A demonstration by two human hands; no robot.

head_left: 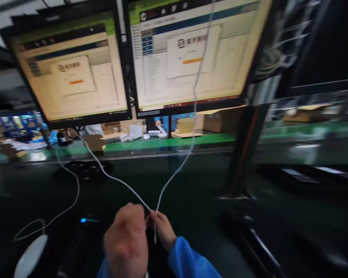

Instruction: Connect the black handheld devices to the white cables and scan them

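Observation:
Two white cables meet at my right hand (162,227), whose fingers pinch them together low in the middle of the view. One cable (116,179) comes from under the left monitor; the other cable (176,170) hangs down in front of the right monitor. A short white end dangles below the fingertips. My left hand (127,239), blurred, is raised just to the left with its fingers curled in; whatever it holds, if anything, is hidden.
Two lit monitors (72,77) (188,58) hang above the dark table. A white mouse (31,256) with a looped cable lies at the lower left. A dark post (243,150) stands right of centre. Cardboard boxes (220,119) and a person's hand (158,122) show behind.

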